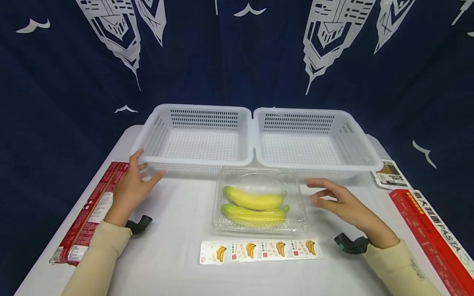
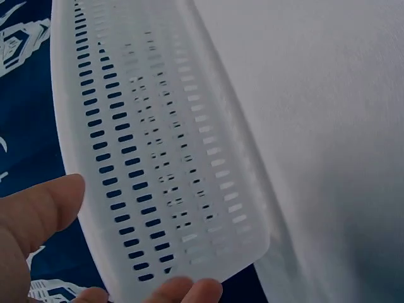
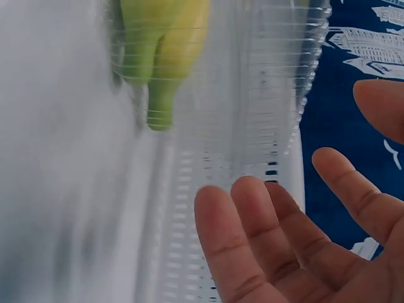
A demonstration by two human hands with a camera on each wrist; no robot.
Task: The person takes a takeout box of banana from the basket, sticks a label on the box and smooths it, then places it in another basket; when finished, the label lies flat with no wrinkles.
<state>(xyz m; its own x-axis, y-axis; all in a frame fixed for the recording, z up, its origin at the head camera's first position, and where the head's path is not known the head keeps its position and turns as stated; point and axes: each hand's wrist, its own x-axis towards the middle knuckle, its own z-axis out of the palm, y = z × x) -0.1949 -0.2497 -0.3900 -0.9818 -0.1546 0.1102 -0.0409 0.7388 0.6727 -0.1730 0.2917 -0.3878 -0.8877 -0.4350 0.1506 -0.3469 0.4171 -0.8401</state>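
Two yellow-green bananas [image 1: 255,200] lie inside a clear plastic clamshell box [image 1: 296,224] in the middle of the table. My right hand [image 1: 342,203] hovers just right of the box, fingers loosely bent and holding nothing; in the right wrist view the fingers [image 3: 221,233] are apart from the box wall. My left hand [image 1: 133,185] is by the front left corner of the left white basket [image 1: 196,161], fingers spread and nothing gripped. The left wrist view has its thumb [image 2: 47,208] beside the basket's rim; whether it touches is hard to tell.
A second white basket [image 1: 318,167] adjoins the first at the back. Before the clamshell lies a strip of banana-print stickers [image 1: 259,251]. Red packets [image 1: 90,218] lie at the left, with a red pasta box [image 1: 433,238] and a small pouch [image 1: 390,174] at the right.
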